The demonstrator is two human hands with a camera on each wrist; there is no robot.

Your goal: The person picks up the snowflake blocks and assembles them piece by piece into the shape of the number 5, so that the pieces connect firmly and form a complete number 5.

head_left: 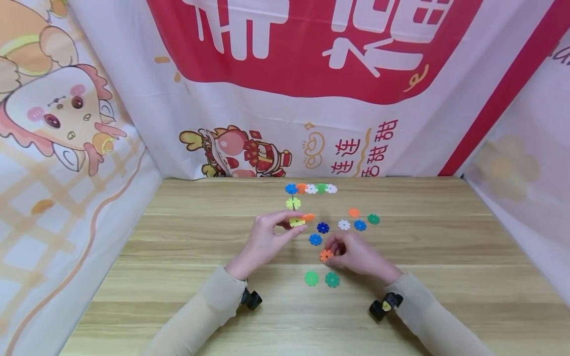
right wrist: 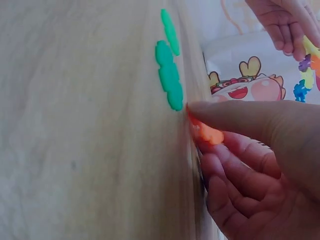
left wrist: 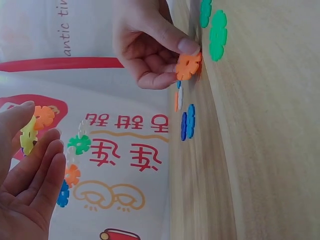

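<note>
The left hand [head_left: 266, 236] pinches a yellow disc [head_left: 297, 222] near one end of a joined chain [head_left: 311, 189], which runs towards 12 o'clock, then turns to 3; an orange end disc [head_left: 308, 217] juts out at 2. The right hand [head_left: 352, 253] pinches a separate orange disc [head_left: 326, 255] — two green discs [head_left: 311, 278] lie at 6 to 7 o'clock from it. The step looks like taking up a piece; adding it would call for a move towards 11 o'clock — notches lined up.

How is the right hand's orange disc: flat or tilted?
Tilted: the left wrist view shows the orange disc broad, the flat green discs thin.
</note>
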